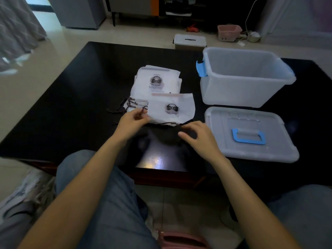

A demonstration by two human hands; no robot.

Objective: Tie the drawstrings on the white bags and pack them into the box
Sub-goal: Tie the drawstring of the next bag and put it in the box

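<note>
A stack of white drawstring bags (156, 81) with a dark bow logo lies mid-table. One white bag (172, 108) lies in front of the stack, its mouth toward me. My left hand (133, 121) pinches this bag's near left corner and its dark drawstring (169, 123). My right hand (197, 135) hovers at the drawstring's right end, fingers curled and spread; whether it grips the cord I cannot tell. The clear plastic box (239, 97) with blue latches stands open to the right, nothing visible in it.
The box's lid (249, 133) with a blue handle lies flat in front of the box. The black table (80, 97) is glossy. A small lidded container (190, 42) and a pink basket (229, 32) sit on the floor beyond. My knees are under the table's near edge.
</note>
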